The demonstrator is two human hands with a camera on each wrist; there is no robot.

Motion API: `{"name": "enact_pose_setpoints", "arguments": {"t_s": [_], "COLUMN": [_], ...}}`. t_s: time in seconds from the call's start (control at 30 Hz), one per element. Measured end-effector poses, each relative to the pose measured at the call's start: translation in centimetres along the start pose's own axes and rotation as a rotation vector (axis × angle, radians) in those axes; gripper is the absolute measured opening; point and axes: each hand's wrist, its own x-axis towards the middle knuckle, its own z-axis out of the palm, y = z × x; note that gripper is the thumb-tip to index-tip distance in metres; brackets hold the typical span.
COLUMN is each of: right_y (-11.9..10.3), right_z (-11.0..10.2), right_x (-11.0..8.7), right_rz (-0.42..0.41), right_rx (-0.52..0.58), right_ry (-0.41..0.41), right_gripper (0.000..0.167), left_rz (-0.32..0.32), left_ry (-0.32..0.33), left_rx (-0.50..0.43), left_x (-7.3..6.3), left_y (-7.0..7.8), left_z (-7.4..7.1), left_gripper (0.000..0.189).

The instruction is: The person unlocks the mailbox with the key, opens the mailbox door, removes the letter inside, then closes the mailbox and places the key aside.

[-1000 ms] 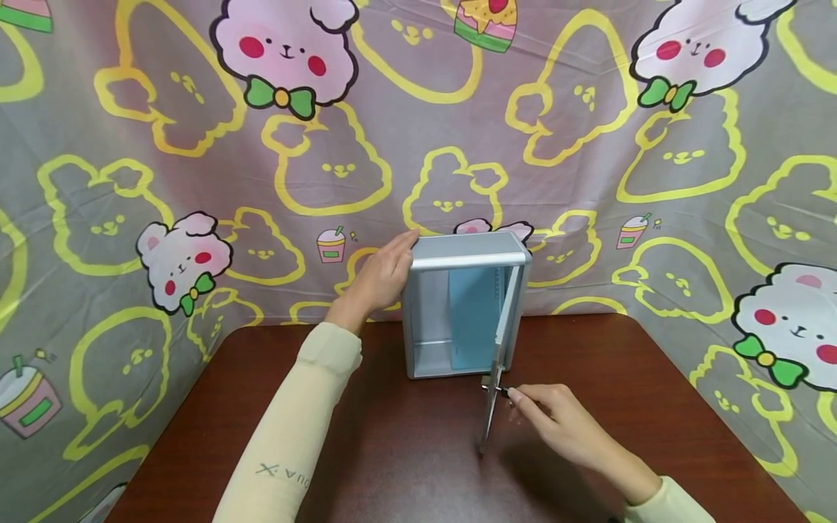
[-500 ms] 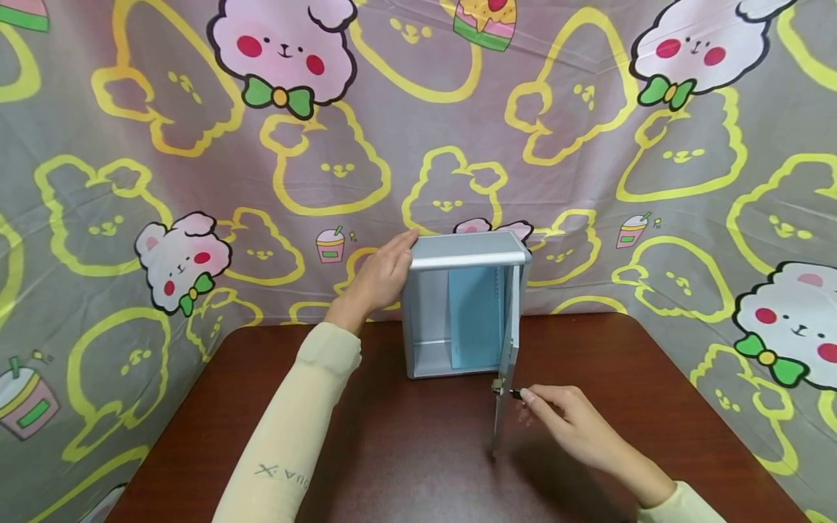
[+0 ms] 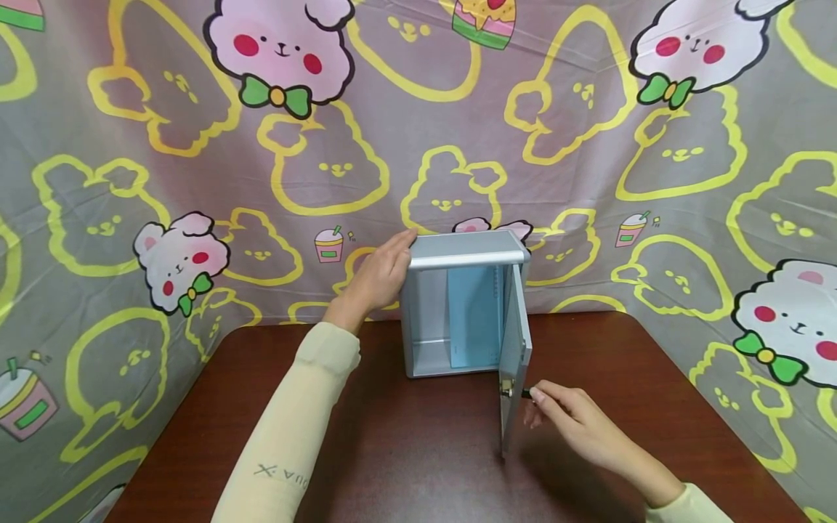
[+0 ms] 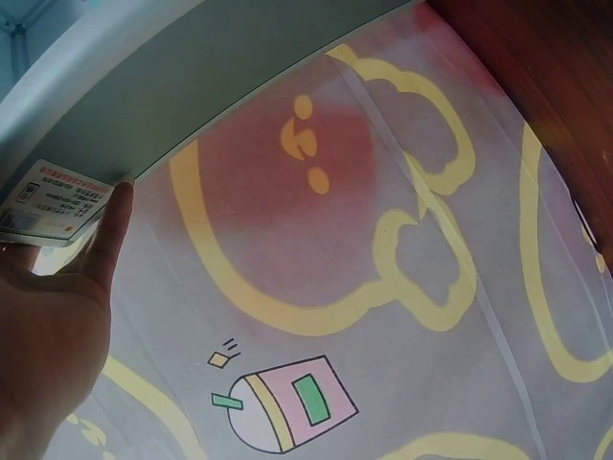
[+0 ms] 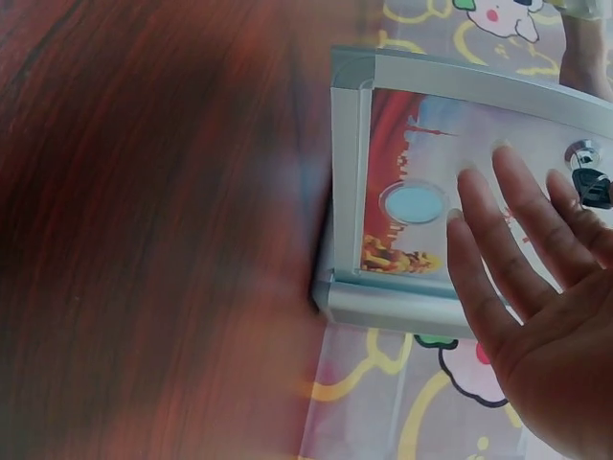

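A silver metal box point(image 3: 467, 248) stands upright on the table, its front door point(image 3: 518, 341) swung outward on the right-side hinge. Inside, a light-blue sheet point(image 3: 474, 319) covers the right part of the back. My left hand point(image 3: 382, 276) rests against the box's upper left corner with fingers extended; a white printed label point(image 4: 56, 203) shows beside it. With thumb and index finger my right hand point(image 3: 575, 418) pinches a black-headed key point(image 5: 592, 188) in the door's lock point(image 5: 581, 153). Its other fingers are spread in front of the printed door face, near a round window point(image 5: 415, 204).
The box sits toward the back of a dark reddish-brown table point(image 3: 405, 450). Close behind and along both sides hangs a grey curtain point(image 3: 458, 109) with cartoon figures. The door's lower edge hangs close over the tabletop.
The door has swung farther to the right, opening wider, and my right hand has moved right with the key. My left hand has stayed at the box's corner.
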Motion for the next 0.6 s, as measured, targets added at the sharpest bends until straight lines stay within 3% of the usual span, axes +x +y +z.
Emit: {"name": "enact_pose_setpoints", "arguments": {"t_s": [0.6], "right_y": [-0.5], "right_z": [0.18], "right_x": [-0.43], "right_rz": [0.063], "right_rx": [0.116], "right_ry": [-0.023], "right_gripper": [0.031], "left_rz": [-0.005], "left_ry": [0.002], "left_rx": [-0.012], "left_x": [0.11], "left_y": [-0.01], "left_z": [-0.07], "left_gripper": [0.058]}}
